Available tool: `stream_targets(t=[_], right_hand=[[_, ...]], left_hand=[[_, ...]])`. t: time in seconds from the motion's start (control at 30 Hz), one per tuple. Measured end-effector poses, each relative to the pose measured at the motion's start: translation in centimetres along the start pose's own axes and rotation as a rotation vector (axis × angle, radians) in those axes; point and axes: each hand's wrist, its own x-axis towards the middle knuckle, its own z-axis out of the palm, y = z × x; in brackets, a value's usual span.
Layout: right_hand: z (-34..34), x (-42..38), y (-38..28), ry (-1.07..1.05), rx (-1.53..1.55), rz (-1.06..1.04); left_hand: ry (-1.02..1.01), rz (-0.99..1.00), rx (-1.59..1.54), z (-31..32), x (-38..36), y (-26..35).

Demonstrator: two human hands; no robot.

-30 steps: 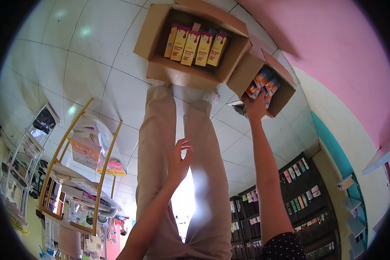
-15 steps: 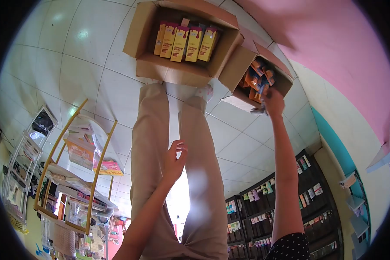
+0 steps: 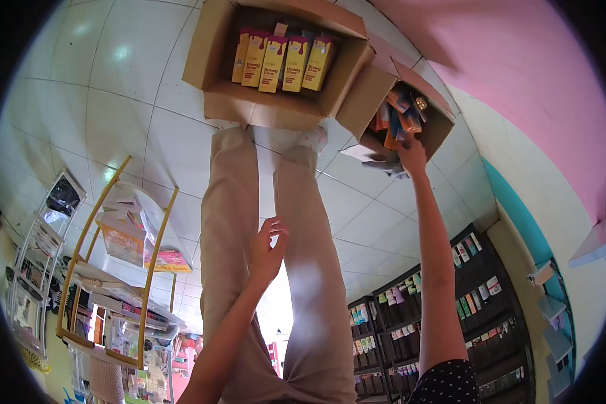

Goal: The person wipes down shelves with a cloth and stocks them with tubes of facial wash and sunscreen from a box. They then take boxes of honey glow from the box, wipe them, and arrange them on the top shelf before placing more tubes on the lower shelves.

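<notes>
My right hand (image 3: 413, 157) reaches over the near side of a small cardboard box (image 3: 366, 101). Its fingers are bent together against the orange and blue packets (image 3: 398, 120) inside; what they pinch is partly hidden. Beside that hand, a grey, crumpled-looking thing (image 3: 389, 167) lies at the box's near edge. A round gold-coloured item (image 3: 421, 103) shows among the packets. My left hand (image 3: 268, 253) hangs in front of my legs, holding nothing, its fingers loosely curled and apart.
A larger open carton (image 3: 266, 113) with several upright yellow boxes (image 3: 273, 64) stands to the left, close to my feet. A gold-framed shelf cart (image 3: 156, 259) is at the left. Dark product shelves (image 3: 444, 310) stand at lower right, and a pink wall (image 3: 512, 74) at the right.
My right hand has shifted slightly left and down within the small box, and its fingers have moved off the middle packets towards the near side. My left hand stays nearly still.
</notes>
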Motion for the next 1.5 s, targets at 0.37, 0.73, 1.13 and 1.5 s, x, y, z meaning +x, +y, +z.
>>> stream_targets(t=[0.37, 0.73, 1.13, 1.5], right_hand=[[1.4, 2.2, -5.2, -0.299, 2.270, 0.757], [-3.7, 2.0, -0.3, -0.235, 2.313, 0.664], [4.4, 3.9, -1.5, -0.016, 0.976, -0.661], [-0.4, 4.0, -1.4, -0.336, 2.437, 0.583]], left_hand=[[-0.080, 0.030, 0.061, -1.0, 0.0, 1.4], [-0.073, 0.006, 0.145, -0.3, 0.0, 1.3], [-0.093, -0.009, 0.151, 0.1, -0.1, 1.1], [-0.078, -0.019, 0.139, 0.4, 0.0, 1.1]])
